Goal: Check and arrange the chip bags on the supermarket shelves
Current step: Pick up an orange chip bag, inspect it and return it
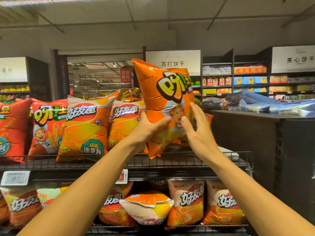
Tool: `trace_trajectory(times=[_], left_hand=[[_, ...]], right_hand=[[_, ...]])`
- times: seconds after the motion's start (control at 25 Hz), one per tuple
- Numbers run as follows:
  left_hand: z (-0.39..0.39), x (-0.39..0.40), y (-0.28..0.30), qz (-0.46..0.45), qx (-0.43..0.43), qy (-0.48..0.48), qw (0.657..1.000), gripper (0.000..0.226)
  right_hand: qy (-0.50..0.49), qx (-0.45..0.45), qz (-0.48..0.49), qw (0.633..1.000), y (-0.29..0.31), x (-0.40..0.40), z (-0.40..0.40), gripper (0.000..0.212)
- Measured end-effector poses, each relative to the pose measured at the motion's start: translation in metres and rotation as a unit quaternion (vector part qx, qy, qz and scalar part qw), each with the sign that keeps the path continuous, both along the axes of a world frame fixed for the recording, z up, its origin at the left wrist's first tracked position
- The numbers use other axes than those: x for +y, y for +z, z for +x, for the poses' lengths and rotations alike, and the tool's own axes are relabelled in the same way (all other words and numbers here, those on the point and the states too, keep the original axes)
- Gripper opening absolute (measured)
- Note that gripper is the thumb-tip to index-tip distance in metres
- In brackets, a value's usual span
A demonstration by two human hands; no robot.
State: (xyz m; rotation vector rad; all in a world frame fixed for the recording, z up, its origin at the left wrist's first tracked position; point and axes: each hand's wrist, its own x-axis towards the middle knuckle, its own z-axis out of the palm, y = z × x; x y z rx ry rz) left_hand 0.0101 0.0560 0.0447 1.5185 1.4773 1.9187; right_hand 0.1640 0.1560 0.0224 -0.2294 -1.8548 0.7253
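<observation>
both hands hold orange chip bag (pixel 163 103) above wire shelf (pixel 187 161).

We record a white aisle sign (pixel 173 60) with dark characters at rear centre, a red hanging sign (pixel 125 75) to its left, biscuit packs (pixel 249 69) on far shelving, and two price tags (pixel 15 178) on the shelf rail.

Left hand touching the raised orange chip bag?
Touching. Head view: the left hand grips the orange chip bag at its lower left edge, thumb pressed across its front.
</observation>
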Motion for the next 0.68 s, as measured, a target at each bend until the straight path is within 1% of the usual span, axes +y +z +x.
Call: trace_trajectory(times=[0.04,0.08,0.12,0.16,0.28,0.32,0.4,0.48,0.6,0.68], left_hand=[[-0.007,0.000,0.000,0.011,-0.004,0.005,1.000,0.104],[-0.015,0.000,-0.001,0.014,-0.011,-0.001,1.000,0.100],[-0.023,-0.001,-0.002,0.010,-0.013,-0.011,1.000,0.096],[-0.030,0.000,-0.004,0.001,-0.007,-0.021,1.000,0.093],[-0.036,0.004,-0.004,-0.029,0.022,-0.054,0.998,0.086],[-0.036,0.006,-0.002,-0.029,0.025,-0.064,0.997,0.083],[-0.037,0.008,0.003,-0.017,0.033,-0.069,0.997,0.082],[-0.039,0.012,0.007,-0.011,0.050,-0.056,0.997,0.087],[-0.043,0.022,0.006,-0.030,0.090,-0.017,0.995,0.068],[-0.049,0.026,0.002,-0.055,0.099,0.022,0.993,0.060]], right_hand=[[0.021,0.006,0.004,1.000,0.002,0.006,0.002,0.055],[0.037,0.007,0.000,0.999,0.005,0.013,0.005,0.049],[0.043,0.001,-0.012,0.999,0.008,0.021,0.008,0.049],[0.042,-0.014,-0.032,0.998,0.009,0.030,0.010,0.055],[0.072,-0.074,-0.118,0.988,0.006,0.051,0.011,0.096],[0.091,-0.079,-0.135,0.983,0.003,0.056,0.010,0.102],[0.109,-0.072,-0.136,0.982,-0.002,0.062,0.007,0.101],[0.096,-0.048,-0.131,0.986,-0.004,0.065,0.003,0.094],[0.061,-0.023,-0.138,0.988,-0.007,0.070,-0.004,0.091],[0.042,-0.046,-0.145,0.987,-0.011,0.073,-0.010,0.098]])
